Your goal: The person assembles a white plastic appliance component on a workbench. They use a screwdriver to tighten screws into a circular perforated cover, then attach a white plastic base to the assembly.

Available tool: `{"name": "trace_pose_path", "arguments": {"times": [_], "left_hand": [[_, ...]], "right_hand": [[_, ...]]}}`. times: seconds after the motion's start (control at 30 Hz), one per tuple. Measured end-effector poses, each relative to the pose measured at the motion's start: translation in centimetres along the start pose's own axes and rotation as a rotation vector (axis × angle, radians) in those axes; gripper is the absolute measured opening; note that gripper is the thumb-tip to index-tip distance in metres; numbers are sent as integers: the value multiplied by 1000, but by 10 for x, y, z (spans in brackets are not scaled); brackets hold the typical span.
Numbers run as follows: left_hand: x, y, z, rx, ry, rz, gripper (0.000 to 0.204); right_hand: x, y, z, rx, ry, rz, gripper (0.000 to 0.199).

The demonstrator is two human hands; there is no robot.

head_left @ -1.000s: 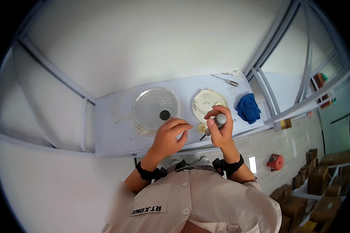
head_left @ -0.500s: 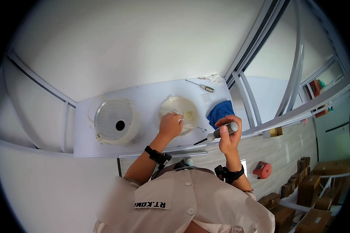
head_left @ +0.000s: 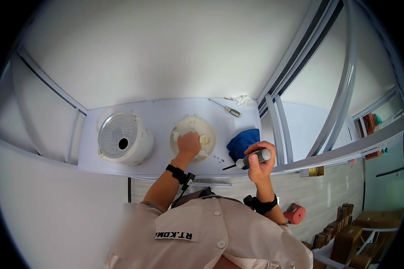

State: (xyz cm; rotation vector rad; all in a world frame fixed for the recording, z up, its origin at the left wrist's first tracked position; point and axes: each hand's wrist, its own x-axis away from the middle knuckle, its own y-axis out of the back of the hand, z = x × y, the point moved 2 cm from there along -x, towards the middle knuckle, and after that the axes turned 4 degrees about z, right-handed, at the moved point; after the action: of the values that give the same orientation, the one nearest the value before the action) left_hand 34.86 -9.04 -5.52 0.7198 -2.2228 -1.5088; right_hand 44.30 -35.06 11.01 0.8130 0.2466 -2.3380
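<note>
My left hand [head_left: 188, 144] reaches down onto a round cream plastic cover [head_left: 194, 121] lying on the table. Its fingers are curled closed, and whatever they hold is hidden. Inside the cover, beside the hand, sits a small pale round part [head_left: 204, 139]. My right hand [head_left: 264, 163] is wrapped around the grey handle of a screwdriver [head_left: 240, 164], whose dark shaft points left over the table's front edge. Several small screws [head_left: 218, 158] lie between the cover and a crumpled blue cloth [head_left: 243, 141].
A white rounded appliance body [head_left: 141, 150] with a holed metal plate stands on the left of the table [head_left: 161, 107]. Toward the back right lie another screwdriver [head_left: 232, 111] and a white crumpled cloth or tissue [head_left: 243, 100]. A metal frame [head_left: 280, 130] borders the right side.
The view has shifted, so the table things sit further left. My left hand stays closed at the cover, its knuckles now more on top. The right hand still grips the screwdriver.
</note>
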Motion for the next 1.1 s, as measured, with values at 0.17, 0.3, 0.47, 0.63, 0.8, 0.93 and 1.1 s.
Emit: {"name": "trace_pose_path", "arguments": {"times": [0.17,0.3,0.47,0.63,0.8,0.93,1.1], "left_hand": [[0,-5,4,-52,-2,-18,15],[8,16,-10,43,-24,-62,15],[34,66,-48,700,-25,78,11],[61,90,-61,1004,-30,79,16],[68,96,-51,1071,-14,81,15],[72,93,-38,1266,0,69,16],[81,92,-18,1457,8,26,17]], "right_hand": [[-5,2,-9,-42,-32,23,42],[-11,0,-11,-37,-20,17,46],[-19,-5,-19,-24,12,-83,50],[-31,-12,-21,-50,2,-99,51],[-36,-19,-14,-43,-2,-106,61],[-39,-24,-9,-18,-7,-146,60],[-46,-33,-3,-114,-19,-209,58]]}}
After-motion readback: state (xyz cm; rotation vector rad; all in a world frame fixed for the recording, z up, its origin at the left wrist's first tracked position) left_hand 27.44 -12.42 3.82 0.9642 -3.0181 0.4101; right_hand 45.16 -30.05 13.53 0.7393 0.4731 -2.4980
